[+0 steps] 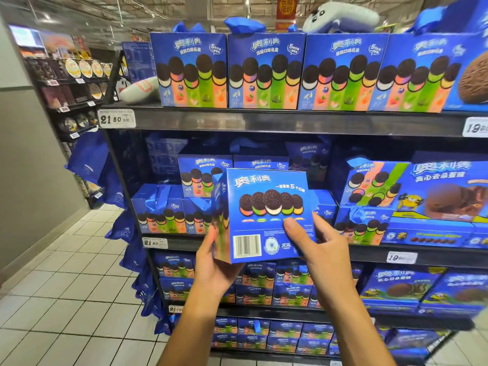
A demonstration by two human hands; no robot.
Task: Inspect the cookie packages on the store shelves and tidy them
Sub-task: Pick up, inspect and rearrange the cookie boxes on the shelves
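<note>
cookie box (264, 215) held clear in front of shelf edge (264, 122), open aisle left | barcode face toward camera, roughly square, slightly tilted | left hand (214, 270) and right hand (324, 249) both gripping it

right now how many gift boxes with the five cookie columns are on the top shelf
4 in a row on the top shelf: far left, centre-left, centre-right, right, its right edge covered by another box. More may sit behind.

Dark store shelves (290, 122) carry rows of blue cookie gift boxes (266, 72), apparently stacked lower down.
</note>
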